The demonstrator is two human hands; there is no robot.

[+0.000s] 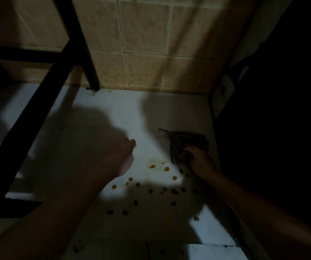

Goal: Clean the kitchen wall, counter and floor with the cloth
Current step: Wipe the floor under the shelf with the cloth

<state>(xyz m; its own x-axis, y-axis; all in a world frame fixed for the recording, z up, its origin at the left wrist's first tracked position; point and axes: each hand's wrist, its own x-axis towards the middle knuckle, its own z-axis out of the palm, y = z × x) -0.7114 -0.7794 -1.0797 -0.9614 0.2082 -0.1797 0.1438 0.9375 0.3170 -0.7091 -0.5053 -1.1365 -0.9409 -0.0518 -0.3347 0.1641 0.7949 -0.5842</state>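
Observation:
A dark grey cloth [186, 142] lies bunched on the white floor [113, 113] near the right side, with my right hand [200, 161] gripping its near edge and pressing it down. Several orange-brown drops [166, 169] are scattered over the floor just in front of the cloth and toward me. My left hand [121, 156] hovers to the left of the cloth in shadow, fingers curled into a loose fist, holding nothing that I can see.
A beige tiled wall [145, 42] rises behind the floor. A black metal frame [38, 102] with legs stands at the left. A dark, unlit mass [274, 109] fills the right side. Small bits of dirt [93, 92] lie at the wall's foot.

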